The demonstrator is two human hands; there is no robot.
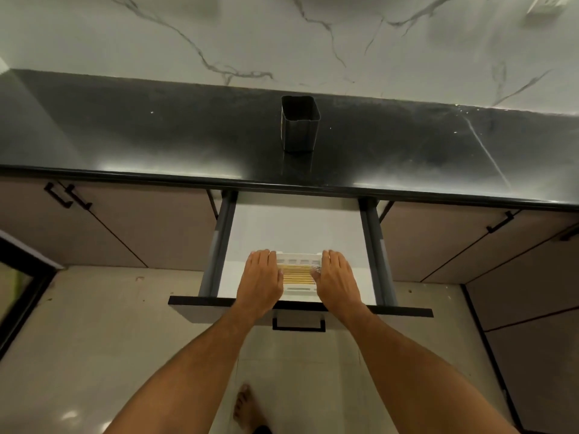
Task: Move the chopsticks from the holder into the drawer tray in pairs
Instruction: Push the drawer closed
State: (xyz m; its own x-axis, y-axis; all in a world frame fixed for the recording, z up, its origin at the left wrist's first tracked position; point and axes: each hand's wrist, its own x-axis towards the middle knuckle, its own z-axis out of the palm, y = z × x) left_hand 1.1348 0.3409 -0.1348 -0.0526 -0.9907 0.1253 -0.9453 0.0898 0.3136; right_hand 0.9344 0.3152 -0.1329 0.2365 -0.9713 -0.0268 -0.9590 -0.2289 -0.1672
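Observation:
A dark square holder [300, 125] stands upright on the black countertop, and no chopsticks show in it. Below, the drawer [294, 227] is pulled out. A white tray [299, 291] lies at its front, with several pale wooden chopsticks [297, 275] side by side inside it. My left hand [261, 277] lies flat over the tray's left end with fingers straight. My right hand [335, 277] lies flat over its right end the same way. Both hands hide the chopstick tips.
The black countertop [156, 139] runs across under a marble wall. Closed cabinet doors [131, 227] with black handles flank the drawer. The drawer's front panel and handle [298, 325] jut toward me. My bare foot [247, 408] stands on the tiled floor below.

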